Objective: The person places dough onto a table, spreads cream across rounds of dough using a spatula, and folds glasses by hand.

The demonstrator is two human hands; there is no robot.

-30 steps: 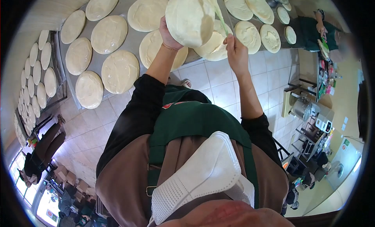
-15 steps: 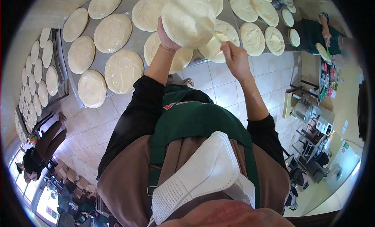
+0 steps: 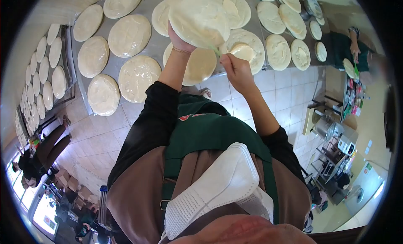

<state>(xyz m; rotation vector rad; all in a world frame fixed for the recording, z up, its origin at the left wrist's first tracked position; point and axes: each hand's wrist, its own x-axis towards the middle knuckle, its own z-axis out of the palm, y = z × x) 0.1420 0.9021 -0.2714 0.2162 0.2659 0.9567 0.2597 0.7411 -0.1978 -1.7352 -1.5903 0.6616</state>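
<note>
My left hand [image 3: 179, 39] holds up a pale round disc [image 3: 199, 19] with a creamy, smeared surface, gripping it from beneath at its left edge. Closed around the handle of a green spatula [image 3: 216, 50] is my right hand [image 3: 237, 69], just below the disc's lower right edge. The spatula's tip meets that edge. Under the raised disc, more coated discs lie on the metal table [image 3: 110, 67]. One large disc [image 3: 247, 48] with a smaller pale round on it is right beside my right hand.
Several coated discs [image 3: 139, 78] cover the table's left part, others [image 3: 278, 52] its right part. A rack of discs [image 3: 47, 93] stands at far left. At the right, another person [image 3: 354, 46] holds a disc and a green tool. Someone in dark clothes [image 3: 42, 158] is at lower left.
The held disc has shifted slightly left and tilted. My right hand has moved left and down from its right side to its lower edge. The table scene has shifted slightly right.
</note>
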